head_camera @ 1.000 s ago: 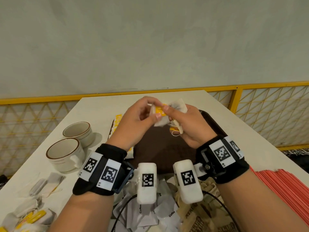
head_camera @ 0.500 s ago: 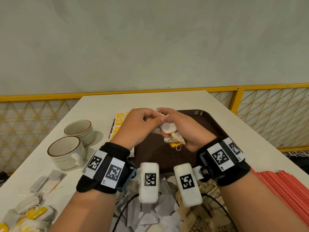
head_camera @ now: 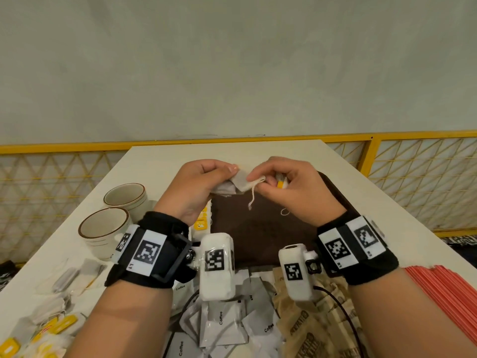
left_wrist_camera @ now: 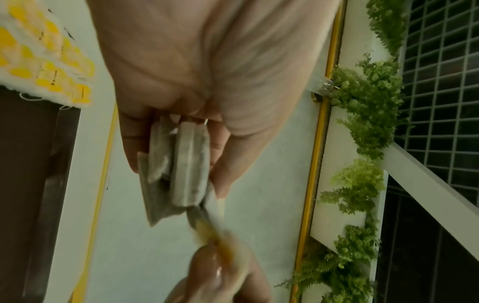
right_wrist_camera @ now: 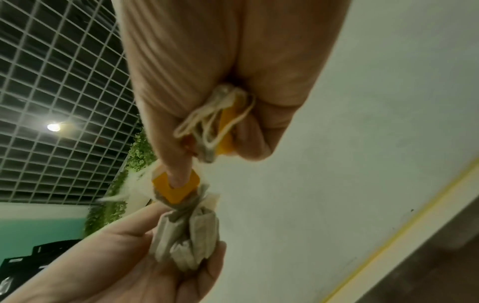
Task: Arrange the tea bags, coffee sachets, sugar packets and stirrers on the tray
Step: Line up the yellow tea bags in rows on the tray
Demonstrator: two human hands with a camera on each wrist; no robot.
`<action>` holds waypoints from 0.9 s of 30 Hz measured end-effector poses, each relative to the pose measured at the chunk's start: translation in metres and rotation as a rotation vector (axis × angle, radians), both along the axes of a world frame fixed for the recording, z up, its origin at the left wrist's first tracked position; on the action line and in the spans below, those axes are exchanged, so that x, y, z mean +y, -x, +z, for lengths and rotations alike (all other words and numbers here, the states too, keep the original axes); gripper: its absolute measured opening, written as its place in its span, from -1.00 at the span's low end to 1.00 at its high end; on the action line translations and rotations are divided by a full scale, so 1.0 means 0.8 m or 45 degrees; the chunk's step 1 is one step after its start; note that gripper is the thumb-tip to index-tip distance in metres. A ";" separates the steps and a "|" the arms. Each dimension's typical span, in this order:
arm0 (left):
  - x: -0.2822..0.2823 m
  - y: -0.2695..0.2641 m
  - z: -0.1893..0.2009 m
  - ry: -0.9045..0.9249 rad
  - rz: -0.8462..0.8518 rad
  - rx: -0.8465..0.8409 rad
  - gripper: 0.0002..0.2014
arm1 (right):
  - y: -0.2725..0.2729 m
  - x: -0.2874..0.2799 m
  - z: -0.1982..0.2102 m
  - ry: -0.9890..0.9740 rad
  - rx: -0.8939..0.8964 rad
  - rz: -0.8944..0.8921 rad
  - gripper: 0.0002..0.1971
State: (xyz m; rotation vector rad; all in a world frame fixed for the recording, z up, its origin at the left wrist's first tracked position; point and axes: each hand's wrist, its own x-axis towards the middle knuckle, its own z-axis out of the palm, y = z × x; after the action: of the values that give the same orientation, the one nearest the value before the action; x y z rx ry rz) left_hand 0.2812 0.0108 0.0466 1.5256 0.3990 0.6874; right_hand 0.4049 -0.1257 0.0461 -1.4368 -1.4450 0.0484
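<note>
Both hands hover above the dark brown tray (head_camera: 260,228). My left hand (head_camera: 204,187) grips a bunch of grey-white tea bags (head_camera: 233,186) (left_wrist_camera: 181,164) (right_wrist_camera: 189,233). My right hand (head_camera: 289,187) pinches the yellow tags (head_camera: 280,182) (right_wrist_camera: 176,188) and tangled strings (head_camera: 252,200) (right_wrist_camera: 207,125) of those bags. A row of tea bags with yellow tags (head_camera: 201,220) (left_wrist_camera: 44,61) lies on the tray's left edge. Coffee sachets (head_camera: 222,324), brown sugar packets (head_camera: 317,326) and red stirrers (head_camera: 449,293) lie on the near table.
Two beige cups with brown rims (head_camera: 126,200) (head_camera: 103,228) stand at the left. Loose tea bags (head_camera: 51,313) lie at the near left of the white table (head_camera: 160,161). A yellow lattice railing (head_camera: 413,177) runs behind and to the right.
The hands have drawn apart: the left now keeps the bags while the right pulls the tags and strings to the right. A string now hangs loose between them.
</note>
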 end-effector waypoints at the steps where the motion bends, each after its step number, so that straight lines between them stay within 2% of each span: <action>1: 0.001 -0.001 -0.001 -0.020 0.010 0.010 -0.84 | -0.002 0.003 -0.002 -0.032 0.028 -0.051 -0.89; 4: 0.004 -0.001 -0.004 -0.193 0.068 0.088 -0.81 | -0.010 0.006 0.000 -0.127 0.183 -0.199 -0.97; 5: 0.005 0.001 -0.005 -0.278 0.082 0.111 -0.79 | -0.012 0.003 0.003 -0.107 0.249 -0.183 -0.97; 8: 0.004 0.003 -0.006 -0.390 0.098 0.066 -0.72 | -0.015 -0.008 0.013 0.060 0.505 0.108 -0.89; 12: 0.001 0.002 -0.004 -0.461 0.125 0.097 -0.51 | -0.013 -0.016 0.019 0.115 0.486 0.129 -0.88; 16: -0.006 0.001 -0.001 -0.444 0.152 0.103 -0.51 | -0.001 -0.015 0.020 0.194 0.650 0.306 -0.81; 21: -0.013 0.002 0.003 -0.496 0.058 0.179 -0.52 | 0.000 0.004 0.006 0.178 0.450 -0.098 -0.74; 24: -0.017 0.006 0.005 -0.539 -0.036 0.174 -0.50 | -0.003 0.008 -0.002 0.178 0.427 -0.183 -0.72; 27: -0.019 0.009 0.009 -0.536 -0.140 0.155 -0.60 | -0.004 0.009 -0.002 0.173 0.445 -0.192 -0.85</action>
State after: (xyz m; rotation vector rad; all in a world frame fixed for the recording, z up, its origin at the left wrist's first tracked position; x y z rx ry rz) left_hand 0.2738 -0.0045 0.0535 1.9794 0.2679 0.6180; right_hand 0.4084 -0.1186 0.0441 -1.5554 -1.0625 0.2935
